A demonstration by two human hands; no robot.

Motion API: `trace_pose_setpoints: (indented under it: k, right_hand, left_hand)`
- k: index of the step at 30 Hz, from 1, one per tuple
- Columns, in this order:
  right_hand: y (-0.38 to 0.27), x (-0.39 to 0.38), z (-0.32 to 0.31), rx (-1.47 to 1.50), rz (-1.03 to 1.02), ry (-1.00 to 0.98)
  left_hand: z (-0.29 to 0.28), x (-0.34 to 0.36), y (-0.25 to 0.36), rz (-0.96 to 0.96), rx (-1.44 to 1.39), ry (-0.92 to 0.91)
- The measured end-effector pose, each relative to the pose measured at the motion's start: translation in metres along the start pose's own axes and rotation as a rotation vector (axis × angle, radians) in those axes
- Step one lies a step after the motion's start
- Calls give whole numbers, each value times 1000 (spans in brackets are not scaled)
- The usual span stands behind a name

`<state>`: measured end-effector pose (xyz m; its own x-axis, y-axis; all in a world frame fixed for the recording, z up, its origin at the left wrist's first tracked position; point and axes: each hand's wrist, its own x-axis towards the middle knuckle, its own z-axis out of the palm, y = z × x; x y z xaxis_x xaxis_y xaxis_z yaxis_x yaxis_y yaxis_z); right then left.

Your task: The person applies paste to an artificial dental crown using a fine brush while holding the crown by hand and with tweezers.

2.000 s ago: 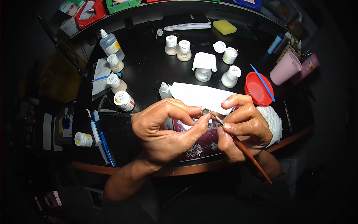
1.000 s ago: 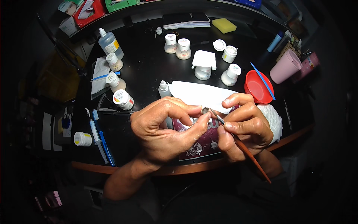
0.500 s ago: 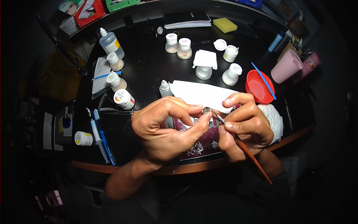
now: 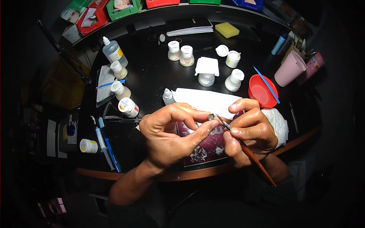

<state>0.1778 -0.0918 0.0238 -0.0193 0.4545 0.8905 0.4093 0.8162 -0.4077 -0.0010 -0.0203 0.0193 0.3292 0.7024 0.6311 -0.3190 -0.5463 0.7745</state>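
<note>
Between thumb and index finger, my left hand (image 4: 173, 131) pinches a small grey metallic piece (image 4: 211, 117), hollow-looking like a dental crown coping. My right hand (image 4: 253, 131) grips a slim brush (image 4: 253, 157) with a reddish-brown wooden handle, held like a pen. Its dark tip points at the small piece; whether the two touch I cannot tell. Beneath my hands lies a dark red pad (image 4: 209, 146) with white scraps on it. A white paper sheet (image 4: 205, 98) lies just beyond, and a crumpled white tissue (image 4: 276, 123) sits beside my right hand.
At the right stands a red bowl (image 4: 262, 91) with a blue stick across it, near a pink cup (image 4: 290, 70). Several powder jars (image 4: 206, 79) stand at the back and left. A syringe (image 4: 104, 148) and a blue toothbrush (image 4: 110, 148) lie left. Coloured bins (image 4: 123, 9) line the shelf.
My right hand has drawn the brush tip slightly back from the small piece, which has turned a little in my left fingers. The whole view has shifted slightly.
</note>
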Motion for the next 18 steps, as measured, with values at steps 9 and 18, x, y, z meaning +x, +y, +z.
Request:
trace_pose_setpoints:
  k: [9,18]
  right_hand:
    - [1,-4,4,11,-33,30]
    - [0,-5,5,-10,-24,47]
  left_hand:
    - [1,-7,-14,-340,-435,-39]
    - [3,-6,-14,-347,-563,-39]
